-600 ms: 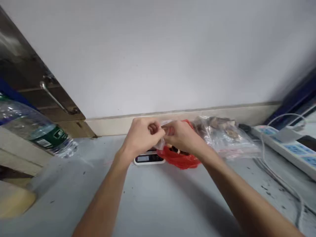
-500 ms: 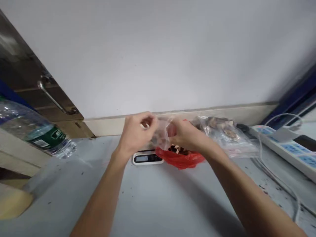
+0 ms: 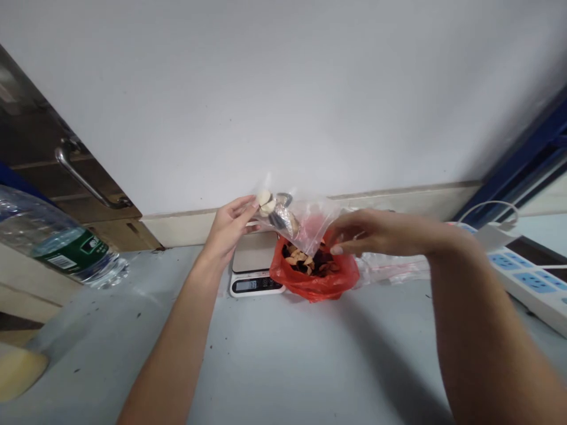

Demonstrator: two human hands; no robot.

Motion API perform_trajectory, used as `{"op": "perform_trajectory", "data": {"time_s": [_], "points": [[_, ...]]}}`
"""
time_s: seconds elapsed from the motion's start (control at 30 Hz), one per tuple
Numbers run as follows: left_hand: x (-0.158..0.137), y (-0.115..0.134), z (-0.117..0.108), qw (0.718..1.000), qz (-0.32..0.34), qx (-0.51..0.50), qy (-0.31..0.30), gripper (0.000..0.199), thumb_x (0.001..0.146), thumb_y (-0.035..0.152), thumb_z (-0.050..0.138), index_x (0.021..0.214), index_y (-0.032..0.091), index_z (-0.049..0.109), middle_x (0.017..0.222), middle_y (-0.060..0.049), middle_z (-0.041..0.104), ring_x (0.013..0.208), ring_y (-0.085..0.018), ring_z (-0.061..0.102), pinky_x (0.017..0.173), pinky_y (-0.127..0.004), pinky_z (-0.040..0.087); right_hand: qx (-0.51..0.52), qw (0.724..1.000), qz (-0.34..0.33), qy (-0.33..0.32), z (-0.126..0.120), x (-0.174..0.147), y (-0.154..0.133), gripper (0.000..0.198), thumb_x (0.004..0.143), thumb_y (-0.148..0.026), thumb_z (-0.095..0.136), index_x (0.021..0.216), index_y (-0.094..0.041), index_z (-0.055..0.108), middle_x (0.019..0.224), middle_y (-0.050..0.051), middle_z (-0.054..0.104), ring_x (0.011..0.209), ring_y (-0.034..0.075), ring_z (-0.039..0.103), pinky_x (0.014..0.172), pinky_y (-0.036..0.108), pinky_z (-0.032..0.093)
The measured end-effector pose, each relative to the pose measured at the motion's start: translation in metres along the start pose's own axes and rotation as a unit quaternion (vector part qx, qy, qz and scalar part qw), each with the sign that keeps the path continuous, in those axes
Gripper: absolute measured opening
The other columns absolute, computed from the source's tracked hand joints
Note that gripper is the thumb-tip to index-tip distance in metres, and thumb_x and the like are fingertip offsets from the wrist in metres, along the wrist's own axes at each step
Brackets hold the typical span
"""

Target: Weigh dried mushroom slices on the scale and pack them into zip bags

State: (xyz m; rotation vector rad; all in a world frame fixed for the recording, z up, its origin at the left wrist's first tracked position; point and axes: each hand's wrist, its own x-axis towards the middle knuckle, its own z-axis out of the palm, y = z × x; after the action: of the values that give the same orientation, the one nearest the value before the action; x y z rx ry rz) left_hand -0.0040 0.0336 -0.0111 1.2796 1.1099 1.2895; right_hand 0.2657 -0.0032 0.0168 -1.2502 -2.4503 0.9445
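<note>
My left hand (image 3: 231,229) grips a clear plastic bag (image 3: 312,215) by its left end, thumb against fingers. Pale round slices and darker pieces show inside it. The bag is tilted, its right end hanging above an open red plastic bag (image 3: 316,289). Brown and tan dried pieces (image 3: 301,260) fill the red bag. At the clear bag's right edge, my right hand (image 3: 370,233) has loosely curled fingers, with the thumb apart; whether they touch the plastic is hard to see. A white kitchen scale (image 3: 254,265) with a lit display lies left of the red bag, partly covered by it.
A large water bottle (image 3: 66,248) juts in at the left, near a metal door handle (image 3: 88,180). On the right lies a white power strip (image 3: 531,283) with a cable. More clear bags (image 3: 394,268) lie behind my right hand. The wall closes off the back.
The clear bag has come up and is spread out between my hands, its slices now visible. My right hand has moved right and loosened. More of the scale and red bag shows.
</note>
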Motion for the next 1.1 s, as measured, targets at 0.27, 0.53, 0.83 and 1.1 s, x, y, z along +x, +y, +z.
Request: {"op": "perform_trajectory", "data": {"time_s": [0.27,0.53,0.83,1.1], "points": [[0.006,-0.008,0.02,0.998,0.039,0.025,-0.031,0.042,0.062,0.049,0.093,0.093,0.021,0.085,0.107,-0.009,0.082,0.107,-0.026,0.072,0.078,-0.029,0.055,-0.008,0.995,0.096,0.017,-0.012,-0.024,0.004,0.051,0.08,-0.07,0.061,0.077,-0.02,0.074,0.075,0.004,0.067,0.072,0.02,0.061,0.063,0.03,0.047],[-0.006,0.007,0.038,0.981,0.178,0.02,-0.068,0.015,0.079,0.036,0.086,0.09,0.026,0.086,0.104,-0.005,0.083,0.109,-0.023,0.075,0.101,-0.035,0.055,-0.069,0.981,0.165,0.081,-0.007,-0.009,0.016,0.059,0.074,-0.06,0.068,0.117,-0.02,0.074,0.102,0.009,0.078,0.09,0.026,0.071,0.077,0.036,0.054],[0.001,0.005,0.028,0.973,0.222,-0.036,-0.053,0.019,0.08,0.041,0.085,0.088,0.024,0.085,0.102,-0.005,0.083,0.103,-0.02,0.075,0.091,-0.029,0.057,0.017,0.975,0.101,0.199,0.005,0.015,0.014,0.038,0.066,-0.052,0.075,0.088,-0.021,0.078,0.089,0.006,0.079,0.079,0.024,0.07,0.069,0.033,0.053],[0.003,0.012,-0.032,0.983,0.163,0.084,0.01,0.046,0.063,0.044,0.094,0.096,0.016,0.079,0.078,-0.004,0.078,0.078,-0.023,0.077,0.08,-0.035,0.062,0.293,0.908,0.068,0.293,0.032,0.04,-0.015,0.04,0.066,-0.056,0.081,0.077,-0.02,0.067,0.073,0.004,0.072,0.072,0.022,0.07,0.063,0.033,0.055]]}}
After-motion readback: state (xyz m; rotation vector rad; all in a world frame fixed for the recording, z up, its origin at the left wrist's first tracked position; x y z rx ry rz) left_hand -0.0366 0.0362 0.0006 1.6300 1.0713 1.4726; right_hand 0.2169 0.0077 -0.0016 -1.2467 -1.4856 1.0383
